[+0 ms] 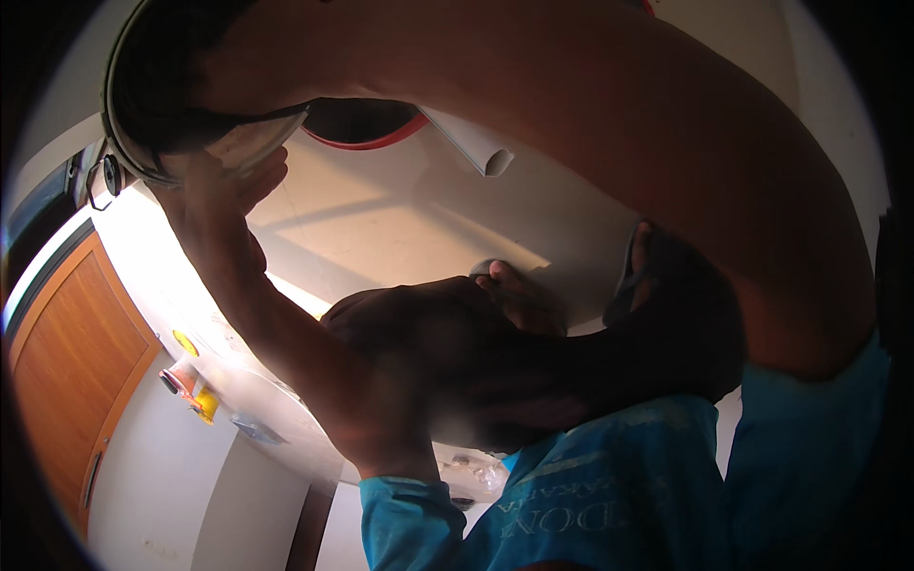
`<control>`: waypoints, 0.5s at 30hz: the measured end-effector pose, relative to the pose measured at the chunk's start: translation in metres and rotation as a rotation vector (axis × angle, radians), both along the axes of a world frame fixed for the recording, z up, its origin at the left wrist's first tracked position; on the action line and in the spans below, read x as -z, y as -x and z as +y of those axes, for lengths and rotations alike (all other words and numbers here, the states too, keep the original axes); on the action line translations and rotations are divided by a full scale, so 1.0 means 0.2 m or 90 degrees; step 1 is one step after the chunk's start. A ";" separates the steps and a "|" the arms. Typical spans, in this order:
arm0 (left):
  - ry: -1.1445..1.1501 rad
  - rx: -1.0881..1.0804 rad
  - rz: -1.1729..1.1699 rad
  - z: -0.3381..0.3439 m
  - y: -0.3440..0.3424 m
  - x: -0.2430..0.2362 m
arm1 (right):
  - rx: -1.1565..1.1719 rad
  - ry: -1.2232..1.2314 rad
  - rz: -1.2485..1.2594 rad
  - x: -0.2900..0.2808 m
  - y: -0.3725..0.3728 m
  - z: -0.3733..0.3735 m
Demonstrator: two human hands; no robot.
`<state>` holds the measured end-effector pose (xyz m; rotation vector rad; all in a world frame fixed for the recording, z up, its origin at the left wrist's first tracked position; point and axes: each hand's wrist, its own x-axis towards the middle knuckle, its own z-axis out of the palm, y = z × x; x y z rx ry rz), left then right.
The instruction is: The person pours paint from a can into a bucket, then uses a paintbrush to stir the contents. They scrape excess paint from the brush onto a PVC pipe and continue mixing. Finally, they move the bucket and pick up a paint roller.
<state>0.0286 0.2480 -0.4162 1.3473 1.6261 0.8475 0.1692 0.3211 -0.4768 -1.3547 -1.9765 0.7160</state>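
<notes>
Your left hand (217, 186) grips the clear bowl (271, 133) from below; your right hand (214, 81) overlaps it, fingers too dark to tell.

My right hand (157, 71) is lost in the dark of a round glassy thing (171, 173), which the upper edge cuts off; bowl or lid, I can't tell. My left hand (217, 195) shows mostly its back and thumb, so its grip is unclear. My right forearm (533, 86) hides most of a red-rimmed round thing (367, 145) and a white tube's (468, 145) upper end. My dark trousers (428, 362) cover parts of my feet (514, 293). Along the floor's (333, 243) left edge, some yellow and red bits (206, 403) are too small to name.
</notes>
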 end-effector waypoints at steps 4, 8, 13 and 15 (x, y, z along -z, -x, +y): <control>-0.040 0.045 0.099 -0.01 0.03 0.03 | -0.102 -0.142 -0.271 -0.09 -0.13 -0.04; 0.016 0.026 0.060 -0.01 0.01 -0.02 | 0.014 -0.261 -0.388 -0.11 -0.16 -0.02; 0.007 0.137 0.122 0.06 0.13 -0.01 | -0.034 -0.308 -0.245 -0.10 -0.15 0.04; 0.015 0.165 0.133 0.09 0.11 -0.04 | -0.058 -0.239 -0.154 -0.06 -0.12 0.07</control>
